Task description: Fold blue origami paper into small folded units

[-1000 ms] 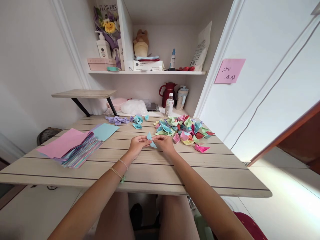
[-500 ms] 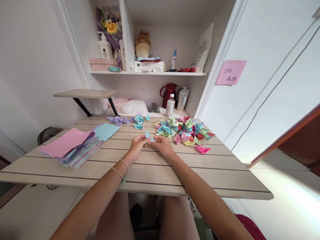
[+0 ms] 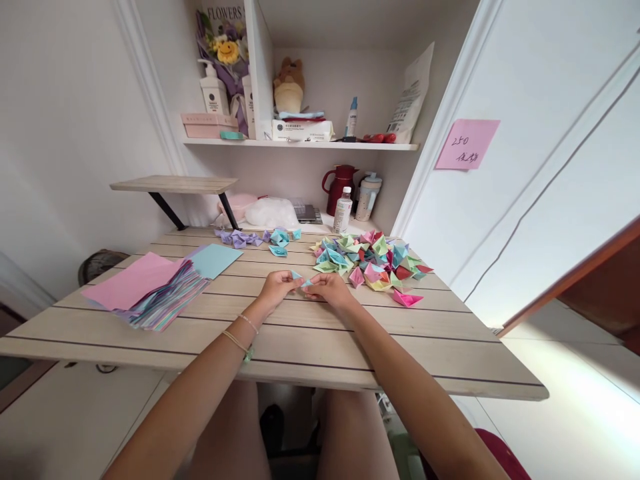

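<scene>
Between my hands is a small piece of folded light-blue paper (image 3: 306, 283), partly covered by the fingers. My left hand (image 3: 278, 291) pinches its left end, where a pale-blue corner shows above the fingertips. On the other end, my right hand (image 3: 327, 289) is closed with thumb and fingers. Both hands are just over the middle of the slatted table (image 3: 310, 340). Right of my right hand lies a heap of folded paper boats (image 3: 375, 257) in many colours, with a bright pink boat (image 3: 407, 299) at its near edge. Behind my left hand sits a blue paper boat (image 3: 278, 251).
At the left lies a stack of coloured paper sheets (image 3: 170, 300), pink and blue on top. Purple folded papers (image 3: 240, 239) line the back. A clear bottle (image 3: 343, 210), a red jug (image 3: 341, 189) and a cup (image 3: 368, 197) stand behind. A small raised shelf (image 3: 173, 184) stands back left.
The blue paper has been turned between my fingers and now sits lower, with less of it showing above them. My hands have drawn slightly apart. The whole view has shifted a little.
</scene>
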`<state>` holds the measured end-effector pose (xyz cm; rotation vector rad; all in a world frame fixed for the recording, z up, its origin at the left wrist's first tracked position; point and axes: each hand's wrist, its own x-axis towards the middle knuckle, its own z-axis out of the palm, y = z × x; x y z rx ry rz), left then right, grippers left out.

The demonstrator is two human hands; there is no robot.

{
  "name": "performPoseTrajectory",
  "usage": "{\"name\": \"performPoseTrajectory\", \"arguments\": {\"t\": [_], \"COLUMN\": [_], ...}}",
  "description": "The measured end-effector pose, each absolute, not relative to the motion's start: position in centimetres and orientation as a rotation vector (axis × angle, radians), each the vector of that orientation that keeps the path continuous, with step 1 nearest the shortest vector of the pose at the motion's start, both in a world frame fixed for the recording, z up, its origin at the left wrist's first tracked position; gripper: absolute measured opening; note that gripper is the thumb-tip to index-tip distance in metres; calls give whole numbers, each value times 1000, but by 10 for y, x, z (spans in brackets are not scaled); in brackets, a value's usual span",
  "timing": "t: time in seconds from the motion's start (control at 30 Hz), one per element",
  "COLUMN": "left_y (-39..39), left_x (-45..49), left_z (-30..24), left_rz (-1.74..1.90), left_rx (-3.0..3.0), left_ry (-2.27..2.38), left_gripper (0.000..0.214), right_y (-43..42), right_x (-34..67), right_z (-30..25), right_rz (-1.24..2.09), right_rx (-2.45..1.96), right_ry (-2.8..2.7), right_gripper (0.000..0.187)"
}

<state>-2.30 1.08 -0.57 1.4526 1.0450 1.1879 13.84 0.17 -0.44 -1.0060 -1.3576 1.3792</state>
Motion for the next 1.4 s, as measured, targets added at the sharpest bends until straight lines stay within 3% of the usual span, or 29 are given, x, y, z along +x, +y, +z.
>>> {"name": "performPoseTrajectory", "arguments": {"t": [0.13, 0.23, 0.33, 0.57, 0.83, 1.1, 1.4], "left_y": [10, 11, 12, 16, 18, 10, 0], "left_x": [-21, -20, -21, -21, -20, -20, -14], "left_z": [-3, -3, -6, -11, -19, -16, -13], "left_rz": [1196, 1182, 1222, 1267, 1291, 1301, 1366], "left_rx": [1224, 1097, 1067, 1084, 1294, 1693, 1828], "left_ry": [985, 938, 950, 908, 999, 1147, 1281], "left_gripper": [29, 35, 33, 26, 26, 23, 22], "right_y": [5, 9, 12, 12, 12, 1, -4], "right_x": [144, 147, 147, 149, 147, 143, 137], "right_z": [-5, -7, -8, -7, -12, -3, -5], "right_rz": [829, 580, 623, 555, 536, 317, 116], "right_rx": [-1124, -1124, -1052, -1088, -1098, -1131, -1235], "right_ry": [-1665, -1730, -1689, -1681, -1763, -1975, -2081], "right_gripper": [17, 30, 38, 18, 20, 25, 16]}}
